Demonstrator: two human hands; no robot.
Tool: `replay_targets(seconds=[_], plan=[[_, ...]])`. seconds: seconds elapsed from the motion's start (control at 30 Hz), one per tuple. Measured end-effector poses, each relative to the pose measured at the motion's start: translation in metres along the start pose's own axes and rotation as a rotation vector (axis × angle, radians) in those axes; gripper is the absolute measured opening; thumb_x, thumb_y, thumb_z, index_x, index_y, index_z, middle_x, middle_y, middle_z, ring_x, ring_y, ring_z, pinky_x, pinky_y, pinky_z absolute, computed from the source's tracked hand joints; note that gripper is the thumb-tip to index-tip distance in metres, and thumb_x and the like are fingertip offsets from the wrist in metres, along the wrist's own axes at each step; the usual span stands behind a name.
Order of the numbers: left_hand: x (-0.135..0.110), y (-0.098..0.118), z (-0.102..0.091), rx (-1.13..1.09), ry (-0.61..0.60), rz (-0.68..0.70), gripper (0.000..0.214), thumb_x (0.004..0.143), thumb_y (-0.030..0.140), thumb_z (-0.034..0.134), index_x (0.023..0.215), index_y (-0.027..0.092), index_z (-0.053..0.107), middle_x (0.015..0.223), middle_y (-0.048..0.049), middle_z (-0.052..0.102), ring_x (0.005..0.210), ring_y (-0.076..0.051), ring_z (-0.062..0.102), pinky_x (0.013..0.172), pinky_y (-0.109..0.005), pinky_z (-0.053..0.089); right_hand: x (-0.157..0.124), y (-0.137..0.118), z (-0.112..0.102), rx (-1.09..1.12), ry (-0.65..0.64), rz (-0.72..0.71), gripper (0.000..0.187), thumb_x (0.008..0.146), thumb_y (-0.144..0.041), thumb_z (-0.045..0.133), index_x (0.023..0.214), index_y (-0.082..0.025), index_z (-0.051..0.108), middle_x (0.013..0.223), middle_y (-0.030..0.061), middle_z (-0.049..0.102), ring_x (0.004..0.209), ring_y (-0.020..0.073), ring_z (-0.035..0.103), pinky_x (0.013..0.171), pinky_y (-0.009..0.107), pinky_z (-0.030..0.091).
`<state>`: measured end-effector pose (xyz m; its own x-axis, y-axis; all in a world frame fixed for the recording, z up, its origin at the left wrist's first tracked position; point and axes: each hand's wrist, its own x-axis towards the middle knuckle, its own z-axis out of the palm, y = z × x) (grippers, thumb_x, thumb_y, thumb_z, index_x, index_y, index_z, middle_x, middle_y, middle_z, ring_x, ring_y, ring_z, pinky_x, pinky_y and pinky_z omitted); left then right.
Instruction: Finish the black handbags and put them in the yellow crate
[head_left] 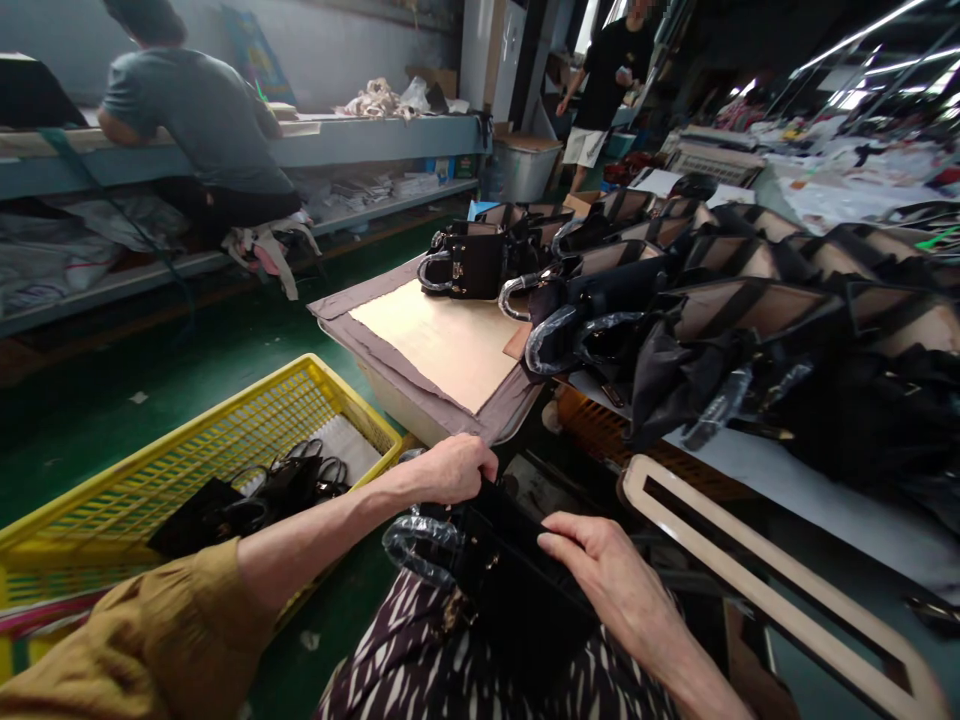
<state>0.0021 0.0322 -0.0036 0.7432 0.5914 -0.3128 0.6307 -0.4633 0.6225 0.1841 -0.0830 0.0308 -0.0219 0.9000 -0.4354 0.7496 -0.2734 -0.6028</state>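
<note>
The left hand (450, 468) and the right hand (609, 580) both grip a small black glossy handbag (499, 585), which rests on the person's lap, over a dark skirt with a pale pattern (420, 665). The left fingers (480, 462) are curled shut over the far upper edge of the handbag. The right hand holds its near side: the thumb lies flat on top, while the fingers bend down behind the bag, mostly out of sight. The bag's plastic-wrapped curved handle (416, 545) sticks out to the left, just below the left wrist.

On the green floor to the left stands a yellow plastic lattice crate (225, 440) with several black bags (255, 495) lying in it. Just ahead of the hands, a table (825, 500) carries a flat tan cardboard sheet edged with brown tape (442, 340) and, beyond it and to the right, a crowded row of black-and-beige handbags (675, 290). A pale long wooden frame (757, 575) lies to the right of the right hand. A person in a grey shirt (195, 110) leans at a far bench, and another in a black shirt (611, 70) stands at the back.
</note>
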Motion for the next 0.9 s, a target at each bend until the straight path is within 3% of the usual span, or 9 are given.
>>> replay_targets(seconds=[0.2,0.37,0.57,0.9], plan=[[-0.004,-0.01,0.007,-0.185,0.012,0.081,0.039,0.06,0.007,0.035,0.083,0.015,0.065,0.078,-0.0008,0.064,0.07,-0.012,0.054,0.066,-0.017,0.042,0.002,0.016,0.0,0.1,-0.042,-0.003,0.028,0.08,-0.038,0.045,0.067,-0.019,0.06,0.059,-0.0041,0.053,0.059,0.0117,0.046,0.053,0.022,0.028],[-0.001,-0.014,0.0,-0.293,-0.065,0.099,0.037,0.062,0.008,0.037,0.084,0.013,0.066,0.076,0.0,0.063,0.069,-0.011,0.054,0.061,-0.017,0.041,0.002,0.015,0.001,0.095,-0.017,-0.02,0.028,0.079,-0.038,0.046,0.065,-0.019,0.059,0.059,-0.0029,0.055,0.06,0.0128,0.048,0.054,0.023,0.029],[-0.001,-0.015,0.001,-0.282,-0.026,0.161,0.026,0.076,0.026,0.048,0.085,0.011,0.068,0.078,-0.0022,0.065,0.071,-0.012,0.055,0.067,-0.017,0.04,0.002,0.012,0.002,0.079,-0.001,-0.025,0.027,0.08,-0.037,0.046,0.065,-0.02,0.059,0.06,-0.0034,0.057,0.06,0.0123,0.049,0.054,0.022,0.029],[0.005,-0.011,0.001,-0.276,-0.09,0.05,0.027,0.074,0.026,0.048,0.082,0.01,0.068,0.07,0.0001,0.062,0.064,-0.011,0.051,0.057,-0.016,0.038,0.003,0.008,0.001,0.059,0.01,-0.031,0.027,0.08,-0.037,0.045,0.065,-0.02,0.061,0.061,-0.0033,0.059,0.06,0.0127,0.05,0.054,0.022,0.028]])
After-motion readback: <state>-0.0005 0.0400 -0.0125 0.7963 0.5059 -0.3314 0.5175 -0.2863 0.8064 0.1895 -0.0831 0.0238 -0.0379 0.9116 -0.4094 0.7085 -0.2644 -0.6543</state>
